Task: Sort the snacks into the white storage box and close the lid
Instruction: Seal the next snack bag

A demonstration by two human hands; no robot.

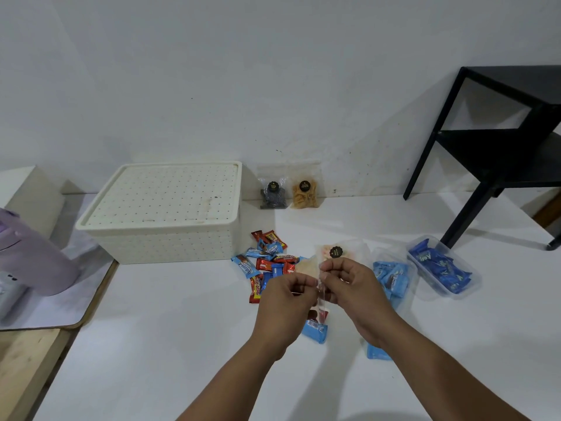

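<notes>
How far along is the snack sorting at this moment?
Barely begun. Done: nothing visible; the white storage box has its lid on. In hand: the left hand and right hand both pinch a clear snack bag. Left: the loose wrapped snacks, two pouches by the wall and two clear tubs remain outside.

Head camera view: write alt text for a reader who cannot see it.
Two hands, left hand and right hand, pinch a clear plastic packet above a white surface. A pile of red and blue snack wrappers lies beside a white storage box with its lid on; two clear tubs of blue snacks sit right.
</notes>
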